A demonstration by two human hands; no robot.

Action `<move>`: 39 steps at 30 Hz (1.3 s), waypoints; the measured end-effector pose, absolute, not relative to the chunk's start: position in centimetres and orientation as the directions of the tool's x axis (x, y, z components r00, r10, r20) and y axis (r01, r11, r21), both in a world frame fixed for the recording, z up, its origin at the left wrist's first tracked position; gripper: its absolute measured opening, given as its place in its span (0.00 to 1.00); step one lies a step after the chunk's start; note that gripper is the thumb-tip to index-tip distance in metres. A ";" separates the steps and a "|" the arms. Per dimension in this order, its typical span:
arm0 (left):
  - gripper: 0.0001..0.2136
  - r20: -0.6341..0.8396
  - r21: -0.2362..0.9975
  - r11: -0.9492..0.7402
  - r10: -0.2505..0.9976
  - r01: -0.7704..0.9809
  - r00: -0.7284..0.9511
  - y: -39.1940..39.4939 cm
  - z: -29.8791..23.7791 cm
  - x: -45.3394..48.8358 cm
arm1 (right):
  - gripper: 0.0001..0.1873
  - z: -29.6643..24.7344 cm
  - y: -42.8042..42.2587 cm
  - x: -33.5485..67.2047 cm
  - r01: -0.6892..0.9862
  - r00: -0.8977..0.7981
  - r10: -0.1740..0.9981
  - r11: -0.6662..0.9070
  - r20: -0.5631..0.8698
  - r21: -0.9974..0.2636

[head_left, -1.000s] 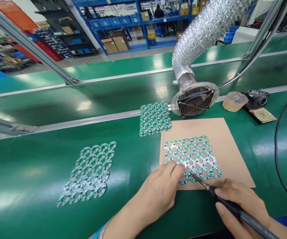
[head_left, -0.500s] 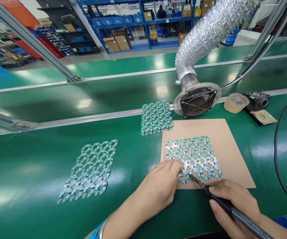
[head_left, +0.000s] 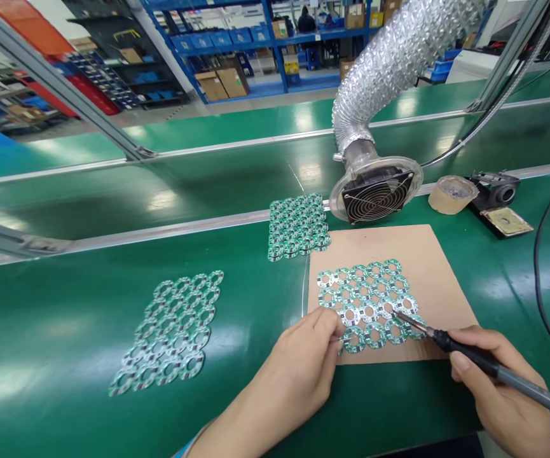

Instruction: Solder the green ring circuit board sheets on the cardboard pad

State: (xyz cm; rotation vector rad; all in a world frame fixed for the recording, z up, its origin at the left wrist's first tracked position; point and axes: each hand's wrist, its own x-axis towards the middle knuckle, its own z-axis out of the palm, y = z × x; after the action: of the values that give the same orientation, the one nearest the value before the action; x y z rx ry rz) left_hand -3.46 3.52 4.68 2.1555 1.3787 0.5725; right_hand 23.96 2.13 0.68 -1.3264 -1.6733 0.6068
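My right hand [head_left: 498, 375] grips a black-and-grey soldering iron [head_left: 475, 356], its metal tip over the third row of a panel of ring-shaped circuit boards [head_left: 374, 335]. I cannot tell whether the tip touches the board. At the panel's near left corner, my left hand [head_left: 306, 356] is closed in a pinch on a thin solder wire [head_left: 346, 339], whose end points right over a ring in the near row. The panel lies flat on a brown cardboard sheet [head_left: 446, 286].
A second ring-board panel [head_left: 167, 331] lies left on the green bench [head_left: 255, 305], and stacked panels [head_left: 298, 226] sit behind. A fan-fitted fume duct [head_left: 377, 197] hangs over the cardboard's far edge. A tape roll [head_left: 452, 194], an iron stand [head_left: 501, 197] and a black cable [head_left: 539, 267] are right.
The soldering iron has moved right and away from me, from the near-left ring to the third row. My left hand has drawn slightly left, and more of the solder wire shows.
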 end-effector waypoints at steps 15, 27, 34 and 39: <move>0.05 0.260 0.372 -0.537 0.843 0.757 0.471 2.9 2.5 -2.1 | 0.12 1.9 2.0 21.8 0.371 -0.281 0.838 0.544 0.468 -0.752; 0.08 0.297 0.285 -0.586 0.806 0.758 0.512 3.1 2.9 -2.0 | 0.14 2.7 2.7 19.9 0.322 -0.347 0.744 0.666 0.571 -0.672; 0.08 0.265 0.272 -0.582 0.811 0.767 0.521 3.0 2.8 -2.0 | 0.13 2.7 2.7 19.9 0.305 -0.354 0.734 0.676 0.580 -0.671; 0.08 0.251 0.280 -0.586 0.809 0.760 0.531 3.0 2.6 -1.9 | 0.14 2.7 2.7 19.8 0.302 -0.355 0.730 0.681 0.585 -0.667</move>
State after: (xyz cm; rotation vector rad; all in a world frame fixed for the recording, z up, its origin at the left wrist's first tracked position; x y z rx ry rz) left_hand -1.87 2.98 2.60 2.6275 1.3546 0.5392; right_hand 19.76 2.71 2.74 -0.8011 -1.9408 0.5652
